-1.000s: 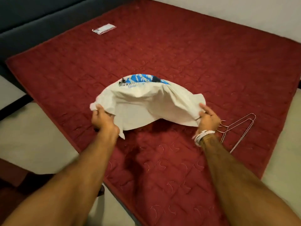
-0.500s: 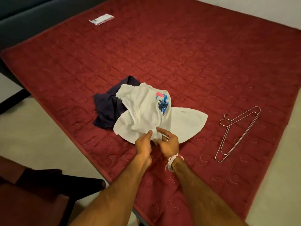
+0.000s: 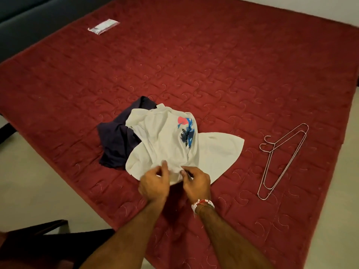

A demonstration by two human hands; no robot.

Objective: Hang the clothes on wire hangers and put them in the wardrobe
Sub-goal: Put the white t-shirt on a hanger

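White T-shirt point(image 3: 165, 144): hem pinched by my left hand point(image 3: 154, 183) and right hand point(image 3: 197, 184). Risk: dark garment point(image 3: 116, 142) beyond may snag and lift too.

— What is the person wearing on the arms?
— A bracelet point(image 3: 202, 204) of small white beads is circling the right wrist, with red thread running among the beads.
— And higher up?
— The left forearm point(image 3: 126, 235) and right forearm point(image 3: 233, 241) are showing bare to the view's lower edge; the left hand point(image 3: 154, 184) and right hand point(image 3: 197, 184) are going bare too.
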